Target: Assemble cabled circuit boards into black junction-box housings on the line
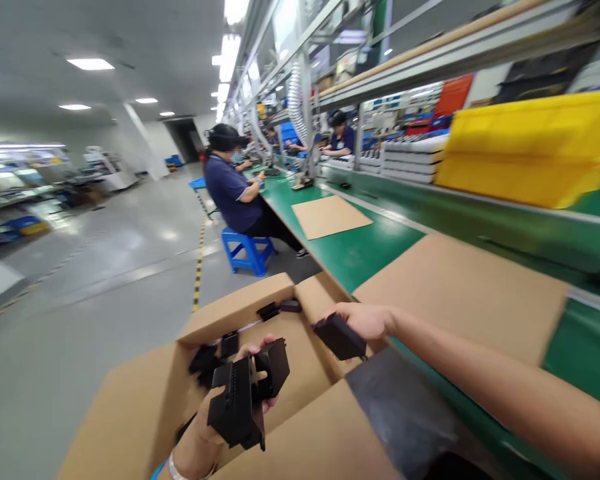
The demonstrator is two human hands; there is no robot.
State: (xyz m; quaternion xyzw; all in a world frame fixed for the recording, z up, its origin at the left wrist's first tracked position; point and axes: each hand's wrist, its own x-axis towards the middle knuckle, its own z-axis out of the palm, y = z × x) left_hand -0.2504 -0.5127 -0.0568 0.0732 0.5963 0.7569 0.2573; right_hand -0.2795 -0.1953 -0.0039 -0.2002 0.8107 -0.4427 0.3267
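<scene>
Here, left hand [200, 437]: wrapped around black parts [237, 403], probably cupped from below for support; blur hides whether they join.
Right hand [367, 321]: holding a black piece [341, 338] by its upper edge, likely leaving the broad face uncovered.
Carton [125, 393]: open beside the surface [363, 250], within easy reach, with small black items [230, 344] inside.
Cardboard sheets [460, 293]: flat on the green top, perhaps as padding.
Farther off: a person [233, 193] seated on a blue stool [250, 253].
</scene>
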